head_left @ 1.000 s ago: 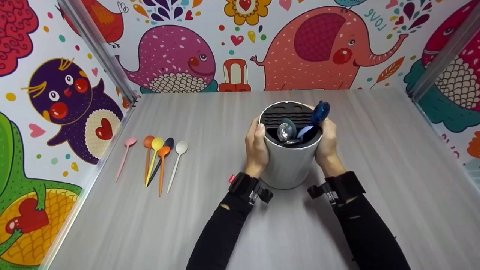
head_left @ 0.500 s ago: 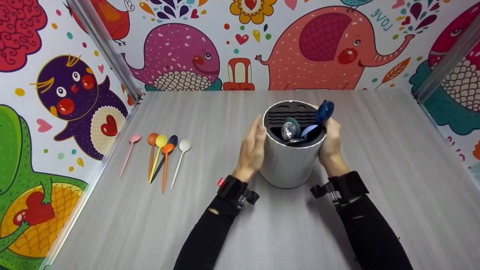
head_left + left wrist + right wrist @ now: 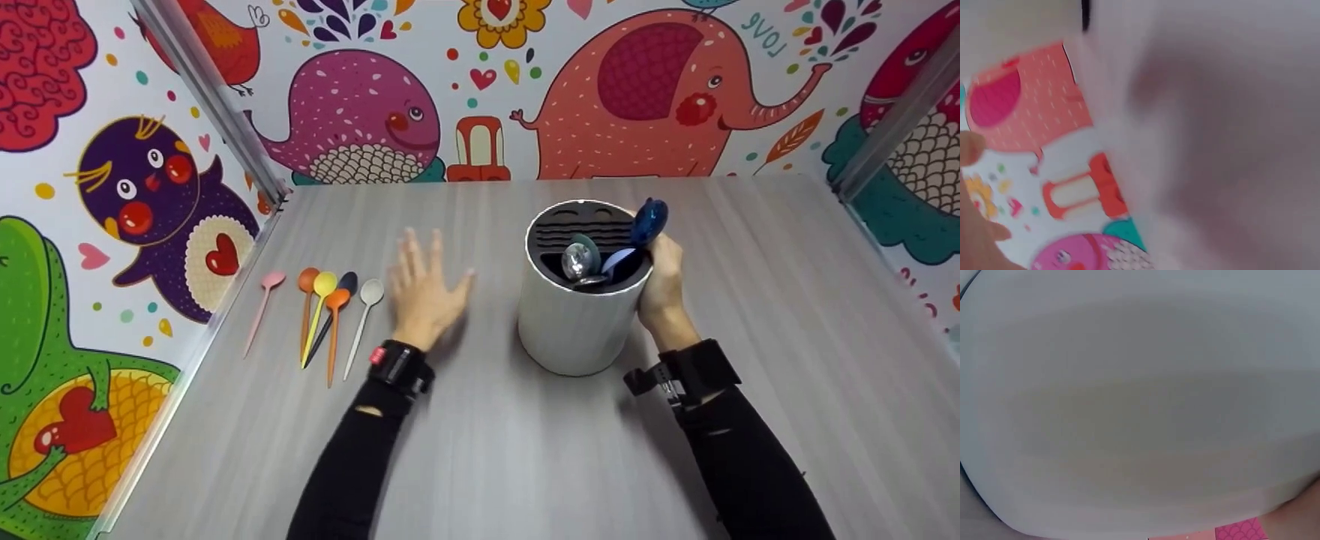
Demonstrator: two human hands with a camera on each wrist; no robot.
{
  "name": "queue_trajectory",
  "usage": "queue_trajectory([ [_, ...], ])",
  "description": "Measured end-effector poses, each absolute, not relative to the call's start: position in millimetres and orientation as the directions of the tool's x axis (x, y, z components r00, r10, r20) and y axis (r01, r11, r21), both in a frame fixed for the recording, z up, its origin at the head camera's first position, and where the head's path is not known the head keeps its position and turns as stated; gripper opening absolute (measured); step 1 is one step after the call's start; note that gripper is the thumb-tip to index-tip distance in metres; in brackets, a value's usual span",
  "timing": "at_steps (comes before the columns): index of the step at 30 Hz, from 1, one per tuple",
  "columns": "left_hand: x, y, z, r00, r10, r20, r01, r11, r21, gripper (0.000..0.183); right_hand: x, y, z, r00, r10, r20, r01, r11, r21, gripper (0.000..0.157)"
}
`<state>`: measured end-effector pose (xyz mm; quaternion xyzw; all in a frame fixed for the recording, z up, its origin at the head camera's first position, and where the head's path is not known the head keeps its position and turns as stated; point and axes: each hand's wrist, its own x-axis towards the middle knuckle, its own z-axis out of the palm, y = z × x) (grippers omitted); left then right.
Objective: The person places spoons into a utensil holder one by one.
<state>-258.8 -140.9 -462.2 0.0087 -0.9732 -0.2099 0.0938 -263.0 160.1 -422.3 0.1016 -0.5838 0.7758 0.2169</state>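
A round, pale grey utensil holder with a black slotted top stands upright right of the table's middle. In its front opening are a shiny silver utensil head, a light blue piece and a dark blue utensil head. My right hand holds the holder's right side, its fingers mostly hidden behind; the holder's wall fills the right wrist view. My left hand, slightly blurred, has its fingers spread over the table and touches nothing. Nearest to it lies a white spoon.
Left of the white spoon lie a pink spoon, a yellow spoon, a dark spoon and two orange spoons, the front one overlapping the dark one. Printed panels wall in the grey table at back and sides.
My left hand has let go of the utensil holder's left side and moved left toward the spoons, fingers spreading. My right hand stays on the holder, which has not visibly moved on the table.
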Motion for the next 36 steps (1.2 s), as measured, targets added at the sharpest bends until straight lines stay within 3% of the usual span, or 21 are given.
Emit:
queue_trajectory([
  [3,-267.5,-160.9,-464.1,-0.984,-0.126,0.123,-0.061,0.901,0.429,0.089,-263.1,160.0,-422.0,-0.883,0.224,0.413,-0.460,-0.234,-0.857,0.043],
  [11,-280.0,-196.6,-477.1,-0.976,-0.215,-0.047,-0.218,0.915,0.340,0.089,-264.0,161.7,-423.2,-0.881,0.225,0.416,-0.462,-0.219,-0.859,0.043],
  [17,-275.1,-200.6,-482.8,-0.961,-0.238,-0.143,-0.272,0.913,0.303,0.082,-263.7,162.1,-424.1,-0.875,0.233,0.424,-0.469,-0.196,-0.861,0.043],
  [24,-271.4,-198.4,-484.4,-0.944,-0.295,-0.146,-0.323,0.916,0.236,0.068,-263.0,160.3,-423.9,-0.873,0.250,0.420,-0.471,-0.204,-0.858,0.042],
  [36,-275.9,-186.2,-484.3,-0.968,-0.247,-0.051,-0.251,0.915,0.315,0.045,-263.1,160.7,-425.7,-0.868,0.247,0.430,-0.481,-0.208,-0.852,0.044],
])
